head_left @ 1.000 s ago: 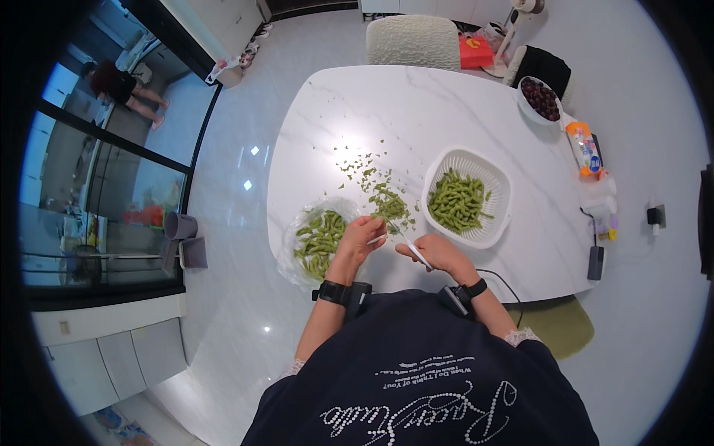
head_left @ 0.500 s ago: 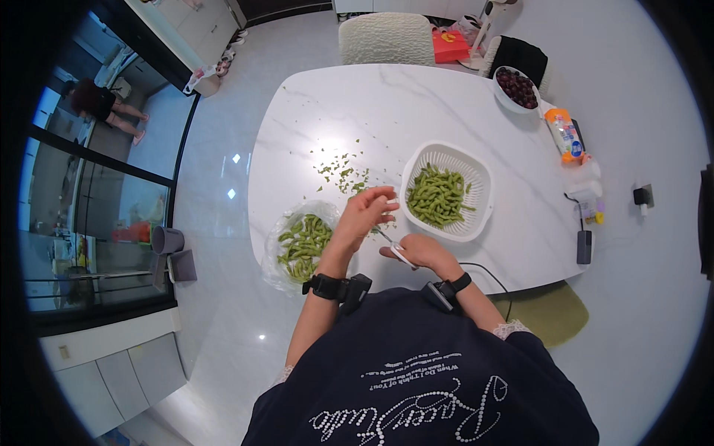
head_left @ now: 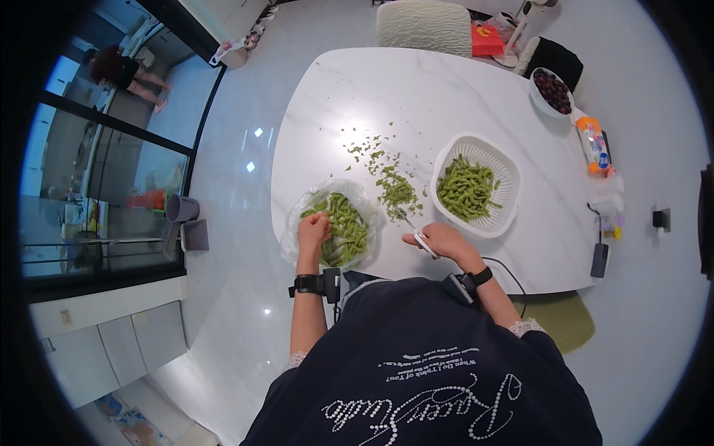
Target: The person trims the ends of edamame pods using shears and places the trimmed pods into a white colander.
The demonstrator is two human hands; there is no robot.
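Note:
My left hand (head_left: pixel 314 232) is at the left side of a clear plastic bag (head_left: pixel 295 209) of green edamame pods (head_left: pixel 348 230). Its fingers are bent and closed over the pods, and what lies between them is hidden. In my right hand (head_left: pixel 446 241) is a pair of scissors (head_left: pixel 422 241) with white handles, the blades pointing away from me and to the left over the table. Small green clippings (head_left: pixel 396 192) lie scattered beyond the blades. To the right, more edamame pods (head_left: pixel 467 189) fill part of a white colander basket (head_left: pixel 513 189).
The white marbled table (head_left: pixel 357 82) also carries a bowl of dark red fruit (head_left: pixel 552 93), an orange-and-white packet (head_left: pixel 593 145) and a black power block (head_left: pixel 599 260) on its right side. A cable (head_left: pixel 509 279) runs near my right wrist. Another person (head_left: pixel 123 74) stands far left, behind glass.
My left hand has moved from near the scissors, left and down to the bag of pods. My right hand still holds the scissors. The whole view has shifted a little.

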